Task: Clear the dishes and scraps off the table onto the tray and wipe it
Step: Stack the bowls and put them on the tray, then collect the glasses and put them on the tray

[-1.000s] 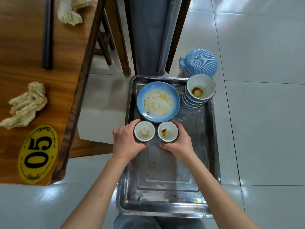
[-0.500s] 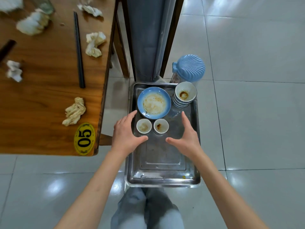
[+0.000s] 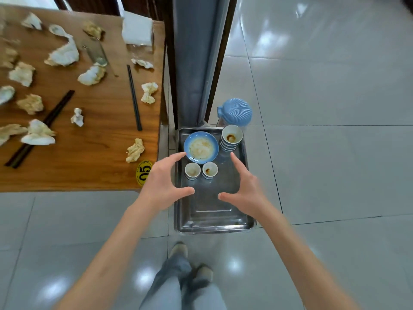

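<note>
We see the fingers (image 3: pixel 176 155) of our left hand (image 3: pixel 162 183) and right hand (image 3: pixel 245 186) spread wide, holding nothing, above the rectangular steel tray (image 3: pixel 212 217) with two small stained white cups (image 3: pixel 201 170) and a smeared blue plate (image 3: pixel 201 147); crumpled napkins (image 3: pixel 134 150) and black chopsticks (image 3: pixel 134 97) litter the brown wooden worktop (image 3: pixel 100 142).

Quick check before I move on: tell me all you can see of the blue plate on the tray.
The blue plate is round and shallow, glossy like glazed ceramic, its pale centre smeared with brownish sauce residue. It lies flat in the far left part of the metal tray, which sits on the floor. Two small cups stand just in front of it, a stack of bowls to its right. Neither hand grips it.
</note>
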Demonstrator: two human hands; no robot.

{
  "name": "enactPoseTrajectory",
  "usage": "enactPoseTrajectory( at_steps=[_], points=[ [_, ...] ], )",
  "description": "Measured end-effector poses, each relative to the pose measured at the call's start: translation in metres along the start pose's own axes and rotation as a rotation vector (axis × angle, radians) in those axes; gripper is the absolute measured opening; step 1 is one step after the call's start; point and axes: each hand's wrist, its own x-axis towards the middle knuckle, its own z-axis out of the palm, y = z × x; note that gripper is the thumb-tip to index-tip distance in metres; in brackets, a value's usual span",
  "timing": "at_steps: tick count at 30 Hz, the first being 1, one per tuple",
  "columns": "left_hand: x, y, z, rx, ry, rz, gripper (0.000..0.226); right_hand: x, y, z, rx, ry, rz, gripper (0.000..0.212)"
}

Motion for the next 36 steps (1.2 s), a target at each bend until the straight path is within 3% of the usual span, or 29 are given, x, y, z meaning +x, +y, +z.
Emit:
enactPoseTrajectory(
  at_steps=[11, 19, 28, 36],
  points=[
    [-0.117, 0.015, -0.061, -0.026, 0.196, 0.002, 0.084, -0.095, -0.070, 0.006, -0.056, -0.038, -0.253, 0.103],
    [-0.206, -0.008, -0.124, 0.009, 0.361, -0.135, 0.082, -0.123, -0.132, 0.051, -0.048, -0.159, -0.409, 0.098],
    [-0.255, -0.075, -0.227, 0.023, 0.524, -0.269, 0.079, -0.103, -0.248, 0.143, -0.099, -0.321, -0.539, 0.095],
    [-0.257, -0.188, -0.370, 0.044, 0.610, -0.359, 0.081, -0.047, -0.394, 0.261, -0.110, -0.305, -0.548, 0.094]
  ],
)
